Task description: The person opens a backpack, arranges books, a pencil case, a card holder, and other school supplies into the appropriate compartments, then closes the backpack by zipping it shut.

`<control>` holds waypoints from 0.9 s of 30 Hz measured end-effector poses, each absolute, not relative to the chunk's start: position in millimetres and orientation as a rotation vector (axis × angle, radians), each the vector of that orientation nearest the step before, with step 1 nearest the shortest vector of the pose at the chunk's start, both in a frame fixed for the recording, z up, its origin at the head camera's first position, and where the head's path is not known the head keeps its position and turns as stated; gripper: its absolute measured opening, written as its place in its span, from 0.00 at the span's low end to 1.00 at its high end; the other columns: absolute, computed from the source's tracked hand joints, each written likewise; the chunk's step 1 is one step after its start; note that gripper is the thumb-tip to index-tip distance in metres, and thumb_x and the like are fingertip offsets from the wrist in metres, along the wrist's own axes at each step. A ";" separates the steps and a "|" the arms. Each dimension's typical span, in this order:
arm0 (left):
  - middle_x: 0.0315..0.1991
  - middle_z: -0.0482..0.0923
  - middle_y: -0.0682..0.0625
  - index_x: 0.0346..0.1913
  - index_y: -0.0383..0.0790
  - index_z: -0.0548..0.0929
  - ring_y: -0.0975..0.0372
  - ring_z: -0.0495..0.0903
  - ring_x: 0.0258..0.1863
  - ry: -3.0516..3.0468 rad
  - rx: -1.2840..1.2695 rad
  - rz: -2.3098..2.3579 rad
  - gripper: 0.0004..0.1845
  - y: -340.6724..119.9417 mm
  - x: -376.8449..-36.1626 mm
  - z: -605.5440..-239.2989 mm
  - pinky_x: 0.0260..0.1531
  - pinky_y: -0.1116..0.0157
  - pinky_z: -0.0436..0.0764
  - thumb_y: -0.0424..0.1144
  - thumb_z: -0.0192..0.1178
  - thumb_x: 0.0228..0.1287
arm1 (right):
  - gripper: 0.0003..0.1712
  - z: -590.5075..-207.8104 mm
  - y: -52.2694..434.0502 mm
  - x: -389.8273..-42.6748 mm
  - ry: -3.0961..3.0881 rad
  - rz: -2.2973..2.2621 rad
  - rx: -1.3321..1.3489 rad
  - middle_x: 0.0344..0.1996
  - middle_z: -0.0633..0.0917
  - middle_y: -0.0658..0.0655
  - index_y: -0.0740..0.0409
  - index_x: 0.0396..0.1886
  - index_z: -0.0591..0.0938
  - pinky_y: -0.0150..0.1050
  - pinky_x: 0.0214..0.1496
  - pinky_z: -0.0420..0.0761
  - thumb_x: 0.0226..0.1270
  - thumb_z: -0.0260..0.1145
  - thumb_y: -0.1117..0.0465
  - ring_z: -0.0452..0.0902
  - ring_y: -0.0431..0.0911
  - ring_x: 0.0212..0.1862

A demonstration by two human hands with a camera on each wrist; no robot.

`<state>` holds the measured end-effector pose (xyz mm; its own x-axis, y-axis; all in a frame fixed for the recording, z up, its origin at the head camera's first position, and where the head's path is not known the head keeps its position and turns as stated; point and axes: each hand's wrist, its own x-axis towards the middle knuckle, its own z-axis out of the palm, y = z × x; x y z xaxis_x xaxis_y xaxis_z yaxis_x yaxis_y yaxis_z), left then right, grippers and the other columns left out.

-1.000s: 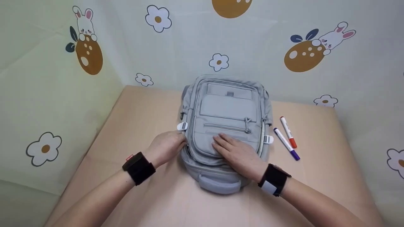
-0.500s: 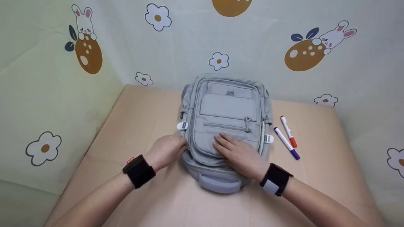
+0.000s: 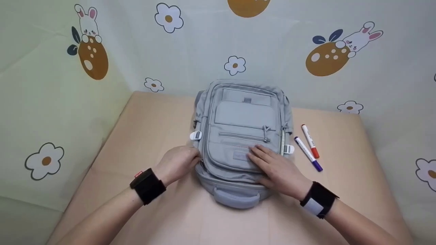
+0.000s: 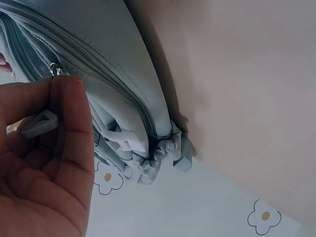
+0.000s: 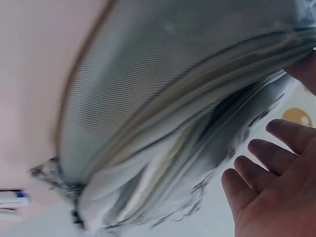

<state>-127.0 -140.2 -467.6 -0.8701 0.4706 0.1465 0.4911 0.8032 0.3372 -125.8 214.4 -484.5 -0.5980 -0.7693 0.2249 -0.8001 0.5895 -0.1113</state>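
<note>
The bag [image 3: 243, 117] lies face up on the worktop [image 3: 153, 119], its handle [image 3: 235, 200] at the near end. The step in hand seems to be working the zip that edges its front pocket. At the bag's left side, near a white buckle [image 3: 196, 135], the left hand [image 3: 178, 161] has its grip closed, thumb and fingertips pinching the pull just below the metal slider [image 4: 56, 69]. The right hand [image 3: 277, 168] lies over the front panel, fingers extended and grasping nothing; how hard they press cannot be told.

To run smoothly, the slider should be drawn along the line of the teeth, not lifted up or dragged outward. The right hand would serve best as an anchor, laid flat to keep the panel from bunching. The curve near the handle looks the likeliest place to snag, since cloth folds lie close to the teeth there; a slower pull would suit it. On the right side the pocket gapes, with a pale edge [image 3: 282, 142] showing, so loose contents should be kept clear of the zip.
</note>
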 end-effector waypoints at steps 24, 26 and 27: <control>0.24 0.75 0.56 0.28 0.45 0.80 0.62 0.74 0.23 -2.914 -0.834 -0.600 0.09 -131.9 -110.6 -465.4 0.27 0.57 0.79 0.34 0.65 0.67 | 0.44 -493.5 223.2 -125.5 -2.726 0.242 1.228 0.77 0.64 0.60 0.58 0.76 0.69 0.54 0.71 0.68 0.61 0.76 0.57 0.56 0.55 0.78; 0.25 0.75 0.56 0.29 0.45 0.80 0.62 0.74 0.23 -2.924 -0.842 -0.617 0.08 -128.7 -108.1 -465.5 0.27 0.58 0.78 0.34 0.65 0.66 | 0.44 -493.3 223.1 -125.7 -2.720 0.247 1.227 0.77 0.65 0.60 0.58 0.76 0.69 0.55 0.71 0.68 0.61 0.75 0.58 0.56 0.56 0.78; 0.25 0.75 0.56 0.29 0.45 0.80 0.62 0.73 0.23 -2.929 -0.847 -0.625 0.08 -127.2 -107.0 -465.7 0.26 0.58 0.78 0.34 0.65 0.67 | 0.44 -493.2 223.0 -125.8 -2.717 0.249 1.227 0.77 0.65 0.60 0.58 0.76 0.69 0.55 0.71 0.68 0.61 0.75 0.58 0.56 0.56 0.78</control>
